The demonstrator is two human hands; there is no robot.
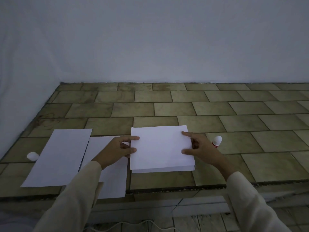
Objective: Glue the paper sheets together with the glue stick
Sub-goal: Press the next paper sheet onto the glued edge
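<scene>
At lower centre, left hand [117, 149] pinches the left edge of the stack of white paper sheets [160, 148]; right hand [203, 150] grips the right edge, index finger and thumb on top. Just beyond it, right of centre, sits the white-capped, red-labelled glue stick [217, 141].

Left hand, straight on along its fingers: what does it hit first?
The paper stack: the left hand points right and grips the stack's left edge. Past the stack, likely the right hand.

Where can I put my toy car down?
The brown tiled top is bare behind the white paper stack up to the white wall, and right of the red-and-white glue stick. Left is crowded: loose white sheets, a white cap.
</scene>
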